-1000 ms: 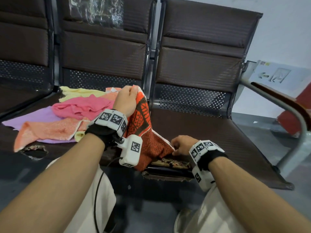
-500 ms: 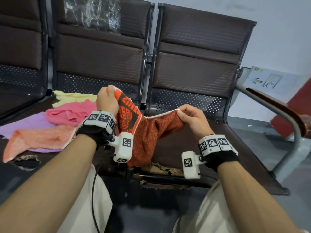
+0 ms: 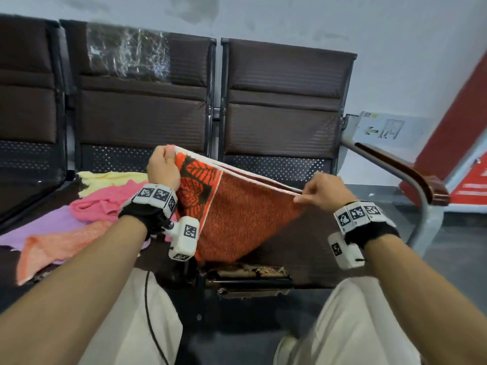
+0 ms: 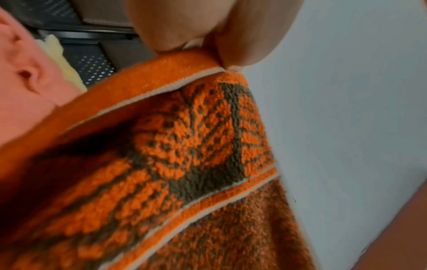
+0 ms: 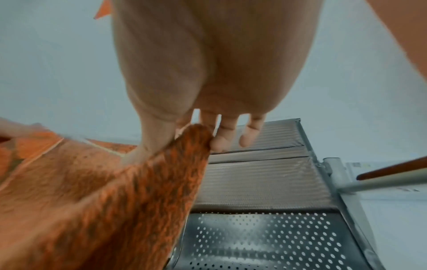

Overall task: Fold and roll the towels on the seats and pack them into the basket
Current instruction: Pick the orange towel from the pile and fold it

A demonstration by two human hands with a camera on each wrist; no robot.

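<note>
The right hand (image 3: 322, 192) has lifted the orange towel (image 3: 237, 219) (its far corner), stretching it taut.

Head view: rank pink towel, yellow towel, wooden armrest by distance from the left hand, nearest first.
From the left hand:
1. Pink towel, on the seat just left of and below the hand.
2. Yellow towel, behind the pink one toward the backrest; close to the pink towel in distance, so this order is not firm.
3. Wooden armrest, far right, beyond the right hand.
</note>
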